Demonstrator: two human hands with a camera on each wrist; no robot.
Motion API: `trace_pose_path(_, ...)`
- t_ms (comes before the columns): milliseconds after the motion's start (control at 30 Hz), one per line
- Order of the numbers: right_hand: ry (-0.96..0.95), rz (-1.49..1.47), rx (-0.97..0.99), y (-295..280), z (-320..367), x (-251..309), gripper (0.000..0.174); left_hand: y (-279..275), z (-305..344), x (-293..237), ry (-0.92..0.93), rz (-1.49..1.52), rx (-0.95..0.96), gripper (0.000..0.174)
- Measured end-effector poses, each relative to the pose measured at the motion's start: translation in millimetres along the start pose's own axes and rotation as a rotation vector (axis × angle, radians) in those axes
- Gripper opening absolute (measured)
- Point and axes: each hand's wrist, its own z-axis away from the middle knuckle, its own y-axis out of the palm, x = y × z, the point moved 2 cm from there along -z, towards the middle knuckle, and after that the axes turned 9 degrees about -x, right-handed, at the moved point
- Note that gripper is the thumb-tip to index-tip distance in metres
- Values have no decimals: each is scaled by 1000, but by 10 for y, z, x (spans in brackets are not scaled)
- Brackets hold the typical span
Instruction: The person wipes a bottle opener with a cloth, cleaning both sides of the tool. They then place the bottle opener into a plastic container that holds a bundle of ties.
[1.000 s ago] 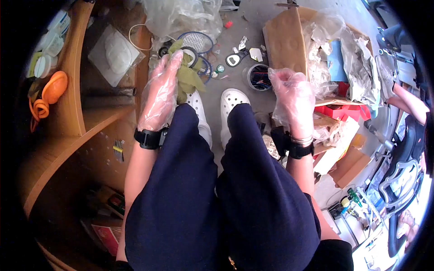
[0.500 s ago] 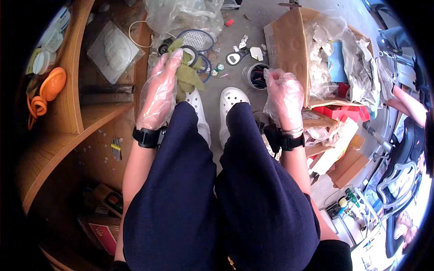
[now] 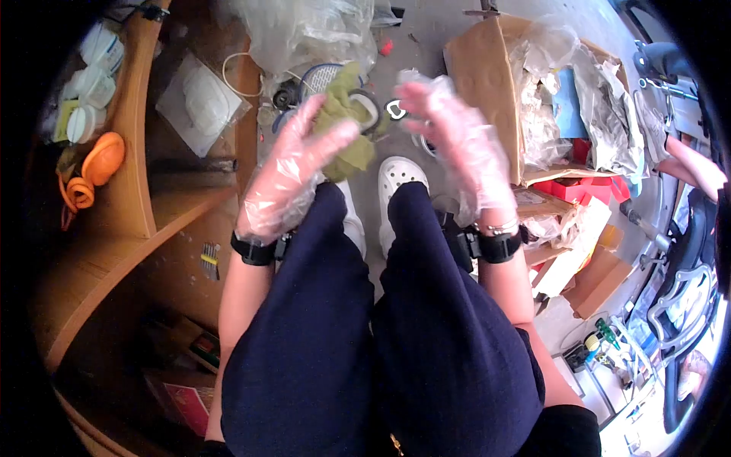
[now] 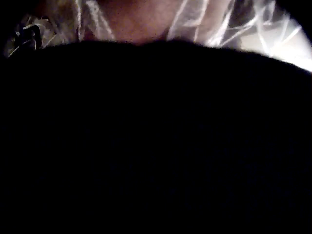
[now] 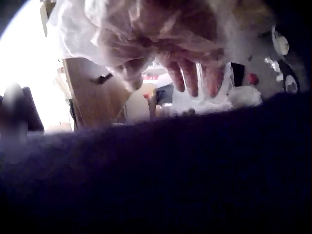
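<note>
Both hands wear clear plastic gloves. In the head view my left hand (image 3: 293, 167) has its thumb and fingers spread beside a crumpled green cloth (image 3: 344, 156); whether they touch it is unclear. A dark-rimmed ring (image 3: 367, 110) lies against the cloth's right side. My right hand (image 3: 464, 145) is raised over the floor left of the cardboard box, blurred, its fingers extended. The right wrist view shows that hand (image 5: 170, 44) with separated fingers and nothing between them. Dark fabric fills most of the left wrist view, under a strip of glove plastic (image 4: 190, 19).
A wooden shelf unit (image 3: 137, 167) stands at the left, holding an orange object (image 3: 103, 158). The cardboard box (image 3: 480, 84), full of plastic wrapping, is at the right. Clear plastic (image 3: 304, 34) lies at the top. White shoes (image 3: 401, 171) are below the hands.
The green cloth and ring have shifted right, and my left thumb and fingers have spread apart. My right hand has uncurled and reaches further up and left.
</note>
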Motion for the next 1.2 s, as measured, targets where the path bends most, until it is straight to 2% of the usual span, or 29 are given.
trace_pose_path(67, -53, 160, 114, 153, 25, 58, 46, 130, 31, -157, 86, -123, 112, 61)
trace_pose_path(100, -428, 465, 91, 246, 12, 1, 47, 169, -3, -118, 59, -109, 104, 55)
trace_pose_path(133, -259, 412, 87, 288, 38, -23, 39, 224, 21, -151, 93, -188, 46, 50)
trace_pose_path(200, -656, 835, 156, 306, 34, -150, 30, 176, -108, -19, 222, -327, -118, 39)
trace_pose_path(233, -658, 827, 148, 353, 33, -191, 30, 165, -152, 30, 224, -337, -115, 39)
trace_pose_path(300, -707, 546, -115, 464, 18, -141, 26, 176, -203, 28, 447, -461, -172, 28)
trace_pose_path(367, -698, 597, -176, 493, -14, -134, 27, 222, -222, 53, 467, -452, -232, 26)
trace_pose_path(400, -680, 654, -230, 510, -18, -96, 29, 217, -221, 67, 480, -437, -296, 24)
trace_pose_path(433, -429, 642, -198, 472, -30, -62, 35, 168, -241, 96, 409, -509, -333, 33)
trace_pose_path(467, -290, 667, -248, 426, -121, -121, 43, 120, -237, 77, 410, -511, -331, 33)
trace_pose_path(533, -30, -670, -298, 376, -212, 110, 46, -56, -228, 24, 338, -528, -533, 53)
trace_pose_path(567, 11, -708, -194, 262, -268, 103, 48, -216, -260, 69, 255, -605, -572, 51)
trace_pose_path(600, 50, -745, -91, 168, -294, 137, 50, -264, -273, 56, 240, -421, -550, 49)
trace_pose_path(633, 126, -776, -122, 149, -287, 156, 54, -273, -231, 48, 232, -296, -513, 46)
trace_pose_path(667, 121, -776, -128, 114, -279, 126, 54, -211, -156, -53, 222, -171, -478, 43)
trace_pose_path(700, 117, -760, -30, 91, -268, 70, 59, -161, -139, -130, 294, -232, -535, 34)
trace_pose_path(733, 117, -742, 71, 95, -256, 41, 64, -111, -116, -178, 294, -232, -537, 34)
trace_pose_path(767, 274, -703, 58, 166, -210, 111, 74, -51, -84, -250, 440, -338, -524, 32)
trace_pose_path(800, 293, -722, 86, 206, -155, 116, 73, 10, -44, -312, 586, -447, -508, 29)
trace_pose_path(867, 325, -730, 256, 245, -135, 31, 74, 248, 51, -400, 794, -589, -314, 27)
trace_pose_path(900, 406, -604, 11, 350, -39, 163, 70, 374, 79, -473, 987, -830, -276, 23)
trace_pose_path(933, 427, -782, 247, 338, -91, -20, 63, 476, 84, -499, 1178, -1072, -228, 19)
trace_pose_path(1000, 191, -317, -29, 414, -75, -162, 59, 605, -16, -425, 1170, -1213, -94, 18)
trace_pose_path(1033, 141, -479, -14, 446, -220, -581, 55, 579, -94, -335, 1240, -1181, -128, 19)
trace_pose_path(1067, 142, -480, -15, 433, -180, -564, 55, 570, -135, -345, 1239, -1182, -127, 19)
trace_pose_path(1133, -720, 1013, -194, 406, 13, -381, 56, 534, -190, -381, 1275, -1291, -290, 18)
trace_pose_path(1167, -89, 846, 184, 423, 8, 102, 64, 522, -213, -378, 1216, -1233, -306, 18)
trace_pose_path(1200, -87, 841, 187, 441, 45, 24, 64, 514, -206, -372, 1212, -1239, -305, 18)
